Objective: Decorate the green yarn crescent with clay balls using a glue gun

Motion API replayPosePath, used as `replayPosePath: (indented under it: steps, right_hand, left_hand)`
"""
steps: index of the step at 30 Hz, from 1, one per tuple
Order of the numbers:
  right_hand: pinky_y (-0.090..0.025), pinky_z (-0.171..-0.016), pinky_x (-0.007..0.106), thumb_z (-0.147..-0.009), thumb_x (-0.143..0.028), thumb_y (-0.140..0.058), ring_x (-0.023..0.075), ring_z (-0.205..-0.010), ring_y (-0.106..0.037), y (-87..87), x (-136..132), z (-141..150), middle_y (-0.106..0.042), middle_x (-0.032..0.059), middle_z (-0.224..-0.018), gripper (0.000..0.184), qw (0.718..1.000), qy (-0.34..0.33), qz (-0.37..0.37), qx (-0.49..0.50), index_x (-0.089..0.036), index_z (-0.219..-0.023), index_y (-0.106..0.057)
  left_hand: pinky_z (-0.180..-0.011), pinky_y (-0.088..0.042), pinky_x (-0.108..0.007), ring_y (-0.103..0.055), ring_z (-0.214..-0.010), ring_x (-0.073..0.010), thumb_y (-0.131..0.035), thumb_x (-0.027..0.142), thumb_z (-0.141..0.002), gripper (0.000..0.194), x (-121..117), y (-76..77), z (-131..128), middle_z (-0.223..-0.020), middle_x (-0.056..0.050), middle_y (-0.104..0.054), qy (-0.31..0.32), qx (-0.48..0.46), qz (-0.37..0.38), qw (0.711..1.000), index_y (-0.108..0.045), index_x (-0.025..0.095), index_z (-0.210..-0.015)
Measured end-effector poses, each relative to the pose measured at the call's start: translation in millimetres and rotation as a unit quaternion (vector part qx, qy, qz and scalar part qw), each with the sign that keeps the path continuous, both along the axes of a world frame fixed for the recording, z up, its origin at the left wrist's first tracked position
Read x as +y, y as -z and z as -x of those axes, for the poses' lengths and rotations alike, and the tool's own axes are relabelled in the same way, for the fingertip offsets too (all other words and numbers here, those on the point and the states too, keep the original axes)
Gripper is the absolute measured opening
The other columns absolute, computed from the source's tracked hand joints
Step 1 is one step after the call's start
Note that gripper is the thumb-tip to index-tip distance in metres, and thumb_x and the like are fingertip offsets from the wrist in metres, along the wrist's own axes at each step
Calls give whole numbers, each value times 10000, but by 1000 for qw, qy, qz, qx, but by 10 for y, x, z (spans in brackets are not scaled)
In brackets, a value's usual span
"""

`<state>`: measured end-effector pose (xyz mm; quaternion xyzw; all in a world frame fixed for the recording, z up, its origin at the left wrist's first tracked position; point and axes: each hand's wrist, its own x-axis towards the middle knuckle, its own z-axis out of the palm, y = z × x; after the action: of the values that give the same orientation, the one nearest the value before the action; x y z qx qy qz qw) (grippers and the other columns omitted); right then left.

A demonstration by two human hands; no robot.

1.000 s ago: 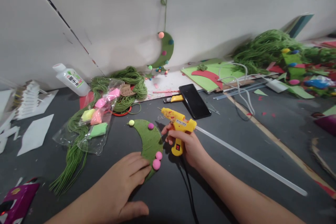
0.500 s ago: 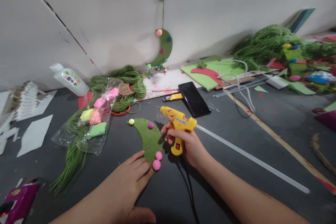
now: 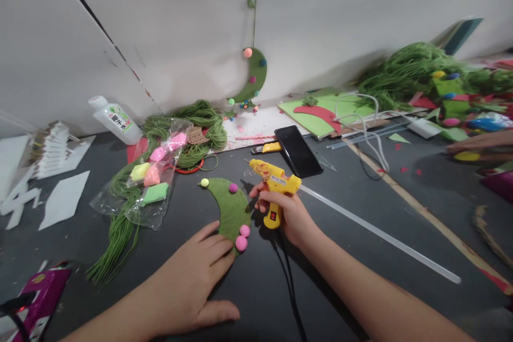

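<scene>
My right hand (image 3: pixel 290 208) is wrapped round the handle of a yellow glue gun (image 3: pixel 276 179), its nozzle pointing up and left. A long clear glue stick (image 3: pixel 385 235) sticks out of the gun's back. Flat on the dark table lies a green felt crescent (image 3: pixel 232 208) with small balls on it: a yellow one at the tip, a purple one, and two pink balls (image 3: pixel 241 243) near the lower end. My left hand (image 3: pixel 200 272) rests with fingers stretched, fingertips on the crescent's lower part, thumb apart on the table.
Behind lie a phone (image 3: pixel 298 150), a yellow cutter (image 3: pixel 267 147) and green yarn (image 3: pixel 210 128). A bag of coloured clay (image 3: pixel 155 192) and a white bottle (image 3: pixel 116 120) stand left. Another crescent (image 3: pixel 256 72) hangs at the wall. Another person's hand (image 3: pixel 481 144) shows at right.
The view has shifted slightly, so most things sit a little further right. Another person's hand has come in at the right edge. My left thumb shows more fully; my right hand keeps its hold.
</scene>
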<state>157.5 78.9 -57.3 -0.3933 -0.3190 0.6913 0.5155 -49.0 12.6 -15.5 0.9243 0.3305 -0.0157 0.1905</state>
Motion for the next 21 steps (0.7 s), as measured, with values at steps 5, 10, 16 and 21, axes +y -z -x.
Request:
replayPosePath:
  steps: [5, 10, 16, 21]
  right_hand:
    - [-393, -576, 275, -637, -191, -652, 102, -522, -478, -8, -19, 5, -663, 6, -748, 87, 1000, -8, 0, 8, -185, -721, -627]
    - [-389, -573, 271, -640, -196, -645, 104, -530, -488, -12, -24, 1, -664, 5, -741, 94, 1000, -6, -2, 6, -178, -729, -624]
    - [-380, -557, 266, -645, -197, -641, 105, -535, -490, -4, -15, -8, -660, 9, -757, 99, 1000, -9, -2, 2, -173, -739, -623]
    - [-380, -559, 269, -653, -194, -641, 104, -528, -479, -9, -25, 1, -656, 9, -749, 78, 1000, -11, 2, 4, -178, -729, -629]
  left_hand:
    - [-1128, -233, -490, -559, -1134, -277, -452, 634, -823, 635, 8, 30, -61, -1155, -136, -653, 5, -10, -25, 1000, -620, 134, -1176]
    - [-1131, -219, -506, -584, -1094, -265, -488, 620, -814, 585, 56, 8, -58, -1124, -124, -664, -4, -23, 4, 1000, -638, 162, -1146]
    - [-1157, -193, -443, -518, -1201, -183, -423, 377, -935, 336, 160, -32, 232, -1252, -73, -612, -62, -54, 58, 995, -560, 235, -1206]
    - [-1158, -190, -455, -497, -1234, -205, -505, 340, -899, 381, 137, 22, 374, -1286, -52, -602, -69, -79, 54, 993, -510, 264, -1273]
